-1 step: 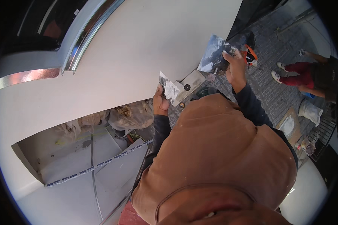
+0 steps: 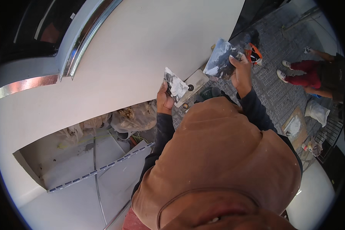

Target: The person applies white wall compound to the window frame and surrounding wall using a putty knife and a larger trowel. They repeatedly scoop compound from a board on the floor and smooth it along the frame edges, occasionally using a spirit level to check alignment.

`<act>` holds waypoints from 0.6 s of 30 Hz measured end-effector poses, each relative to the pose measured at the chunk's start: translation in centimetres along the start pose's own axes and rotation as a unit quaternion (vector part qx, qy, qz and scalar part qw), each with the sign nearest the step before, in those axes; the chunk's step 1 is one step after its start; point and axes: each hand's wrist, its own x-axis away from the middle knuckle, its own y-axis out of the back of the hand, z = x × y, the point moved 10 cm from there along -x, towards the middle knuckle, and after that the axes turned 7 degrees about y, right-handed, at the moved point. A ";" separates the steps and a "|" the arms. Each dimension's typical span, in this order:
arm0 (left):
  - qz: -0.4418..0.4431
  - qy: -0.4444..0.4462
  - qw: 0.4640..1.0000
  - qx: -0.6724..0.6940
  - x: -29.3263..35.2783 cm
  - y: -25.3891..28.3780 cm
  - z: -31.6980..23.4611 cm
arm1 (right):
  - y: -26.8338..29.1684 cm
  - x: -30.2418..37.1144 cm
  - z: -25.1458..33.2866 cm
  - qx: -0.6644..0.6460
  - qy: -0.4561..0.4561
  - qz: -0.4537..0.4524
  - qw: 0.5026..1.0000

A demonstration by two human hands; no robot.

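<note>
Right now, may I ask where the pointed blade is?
In the head view, the pointed blade is above centre in the left hand, left of the broader blade in the right hand.

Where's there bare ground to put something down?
Bare paving shows between the right sleeve and the other person's shoes. A small gap also separates the left blade from the right blade. It's crowded beside the left sleeve, where plastic bags bunch up, and around the board and sack.

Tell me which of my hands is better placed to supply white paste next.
Probably your left hand: its flat blade carries a broad layer of white paste. Your right hand grips another blade, showing more bare, dark surface between white patches.
</note>
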 end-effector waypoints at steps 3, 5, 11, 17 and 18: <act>-0.027 0.011 0.997 -0.076 -4.5 -7.8 2.1 | 4.8 0.0 -1.2 0.006 0.051 0.001 0.999; -0.016 -0.008 0.990 -0.143 -7.3 -12.1 3.9 | 6.7 0.5 -2.1 0.052 0.065 0.013 0.996; -0.058 0.029 0.984 -0.165 -9.7 -10.7 8.1 | 18.0 0.8 -7.8 0.421 0.122 -0.012 0.899; -0.166 0.133 0.965 -0.155 -8.2 4.6 10.8 | 35.0 -6.8 -23.4 0.531 -0.209 -0.018 0.821; -0.172 0.146 0.960 -0.164 -7.7 7.5 11.7 | 36.0 -9.6 -26.5 0.562 -0.240 0.017 0.791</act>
